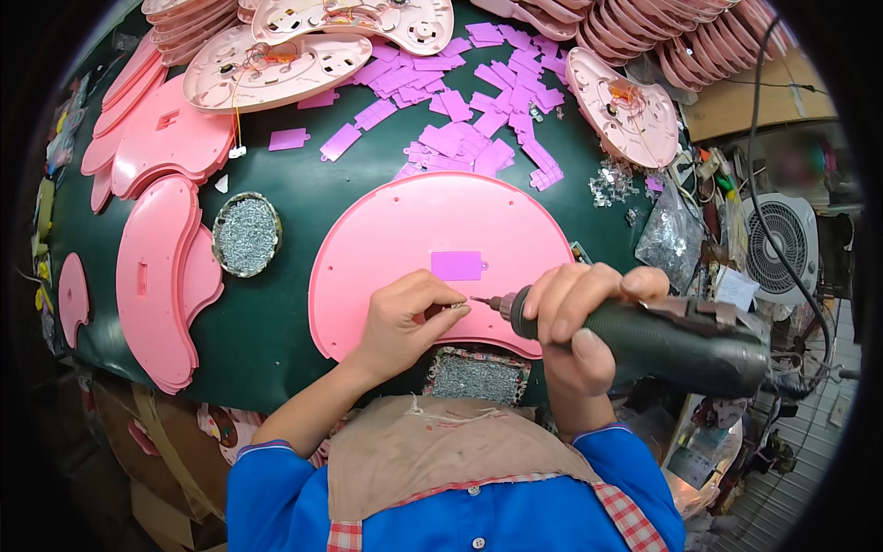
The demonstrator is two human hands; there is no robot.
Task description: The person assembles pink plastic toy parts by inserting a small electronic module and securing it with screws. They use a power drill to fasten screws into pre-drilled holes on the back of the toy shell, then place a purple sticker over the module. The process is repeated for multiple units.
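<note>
My right hand is wrapped round a dark electric screwdriver, its bit pointing left. Just left of the bit tip, my left hand pinches something small, probably screws, too small to tell surely. Both hands are over a large pink plastic panel, rounded at the top, with small holes near its edge. In the panel's middle sits a purple rectangular cover. A box of small metal screws stands at the table's near edge, below the panel. A round tin of screws is to the left.
Many loose purple covers lie beyond the panel. Stacked pink panels are at left. Pink shells with wires lie at the back, near more stacked shells. A black cable hangs at right, by a fan.
</note>
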